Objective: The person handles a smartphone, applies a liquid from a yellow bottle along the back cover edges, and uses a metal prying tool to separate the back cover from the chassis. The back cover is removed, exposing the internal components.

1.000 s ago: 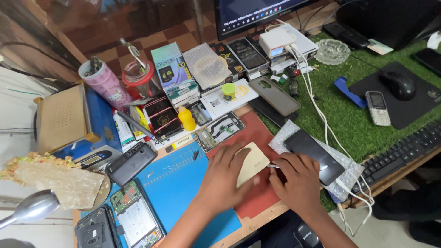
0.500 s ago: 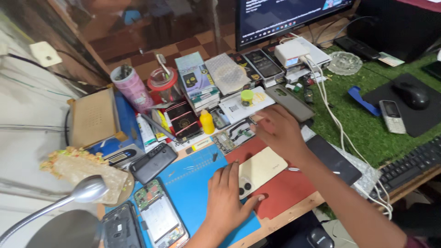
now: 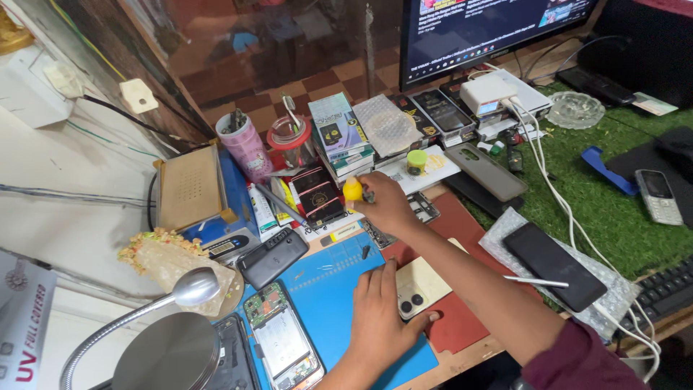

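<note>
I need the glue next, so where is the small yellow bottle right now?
In the head view the small yellow bottle stands upper centre, at the right hand, just before the stacked boxes.

Left hand (image 3: 379, 318) is pressing down on a cream-colored phone (image 3: 422, 285) lying back-up near the bottom center, half on the blue mat (image 3: 328, 289), half on the red mat (image 3: 462, 224). Right hand (image 3: 386, 206) is reaching up toward mid-frame, fingers closing around a small yellow bottle (image 3: 351, 191) beside the stacked boxes (image 3: 339, 133).
</note>
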